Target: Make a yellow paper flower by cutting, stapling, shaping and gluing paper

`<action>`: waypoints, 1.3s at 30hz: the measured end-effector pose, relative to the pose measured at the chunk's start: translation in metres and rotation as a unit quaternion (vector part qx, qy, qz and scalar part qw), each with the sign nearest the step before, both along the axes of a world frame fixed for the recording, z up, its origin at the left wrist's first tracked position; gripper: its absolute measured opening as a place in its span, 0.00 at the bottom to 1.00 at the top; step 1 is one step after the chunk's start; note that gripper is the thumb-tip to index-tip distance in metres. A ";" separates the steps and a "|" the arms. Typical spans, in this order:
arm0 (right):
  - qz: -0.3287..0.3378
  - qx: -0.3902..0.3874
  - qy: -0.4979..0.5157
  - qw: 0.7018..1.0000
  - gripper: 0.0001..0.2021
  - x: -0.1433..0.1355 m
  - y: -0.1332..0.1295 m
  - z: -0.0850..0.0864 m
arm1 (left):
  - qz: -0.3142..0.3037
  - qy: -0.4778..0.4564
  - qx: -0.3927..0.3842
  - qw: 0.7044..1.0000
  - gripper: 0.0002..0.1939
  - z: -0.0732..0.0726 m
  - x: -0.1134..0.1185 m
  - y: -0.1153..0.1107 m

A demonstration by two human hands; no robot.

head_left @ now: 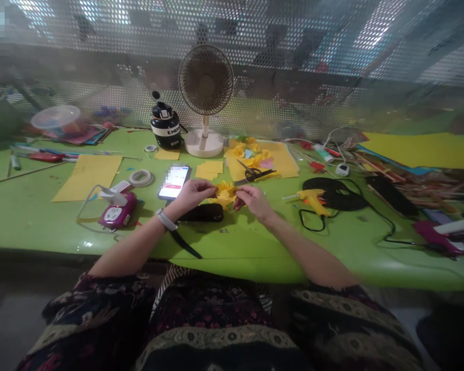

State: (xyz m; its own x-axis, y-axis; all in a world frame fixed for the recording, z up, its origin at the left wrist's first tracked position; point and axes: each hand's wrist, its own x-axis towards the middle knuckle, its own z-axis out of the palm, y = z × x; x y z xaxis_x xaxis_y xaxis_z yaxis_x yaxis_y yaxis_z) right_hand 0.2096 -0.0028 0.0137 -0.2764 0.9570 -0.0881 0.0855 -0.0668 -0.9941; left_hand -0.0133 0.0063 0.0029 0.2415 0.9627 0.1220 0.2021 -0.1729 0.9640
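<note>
Patterned dark clothing [216, 330] fills the near edge of the view, with both forearms reaching from its sleeves over a green tabletop [251, 242]. Between the two hands is a yellow paper flower [226, 196], held above the tabletop. The left hand [195, 196], a pale watch [166, 219] at its wrist, has its grip closed on the flower's left edge, thumb and fingers together; the right hand [253, 200] pinches the opposite edge, its grip likewise closed. A dark oblong object [206, 213] lies just below the flower, and a lit phone [175, 181] is beside the left hand. Dark-handled scissors [253, 174] lie beyond the right hand, near more yellow paper flowers [251, 149] resting on a yellow sheet [288, 154]. Farther right is a yellow glue gun [313, 200], beside a coil of black cable [342, 195]. To the left are a tape roll [140, 178] and a purple power socket [118, 212]. Behind the phone stand a black-and-white bottle [166, 129] and a round fan [206, 82], against a perforated screen [270, 77]
</note>
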 end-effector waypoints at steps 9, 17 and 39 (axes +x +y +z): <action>-0.041 0.014 -0.015 0.999 0.07 0.003 0.010 -0.002 | -0.007 -0.008 0.008 1.000 0.19 0.001 -0.001 0.000; -0.128 0.016 -0.071 0.989 0.10 0.031 0.046 -0.008 | 0.066 0.059 0.051 0.995 0.17 -0.005 -0.008 0.008; -0.002 0.146 -0.603 0.784 0.07 0.068 0.051 0.007 | -0.089 0.339 0.032 0.936 0.21 0.001 -0.001 0.038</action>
State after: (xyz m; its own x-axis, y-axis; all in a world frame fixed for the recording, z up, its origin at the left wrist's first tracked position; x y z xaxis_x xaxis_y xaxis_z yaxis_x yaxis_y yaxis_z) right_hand 0.2780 0.0486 0.0206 -0.1569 0.9858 -0.0594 0.9760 0.1455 -0.1622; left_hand -0.0139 0.0442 0.0036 0.4405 0.8956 -0.0622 0.7264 -0.3148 0.6110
